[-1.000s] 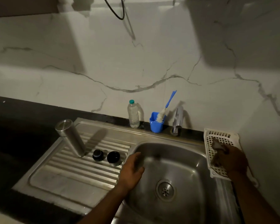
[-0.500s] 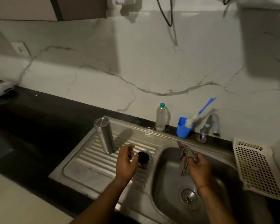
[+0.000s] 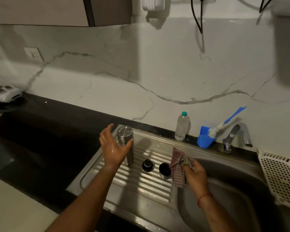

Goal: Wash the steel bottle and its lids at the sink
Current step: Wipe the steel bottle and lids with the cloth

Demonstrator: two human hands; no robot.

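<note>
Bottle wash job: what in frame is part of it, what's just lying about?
Job:
steel bottle, upright
lid by bottle
lid by cloth
cloth, gripped by right hand
left hand, open at the bottle
sink, tap

Lying about:
plastic bottle
blue cup with brush, untouched
white basket

This is a home kitchen: a stainless steel sink with a ribbed drainboard sits in a dark counter under a marble-look backsplash, with a tap and a brush in a blue cup at three o'clock, and wall cabinets at eleven o'clock.
</note>
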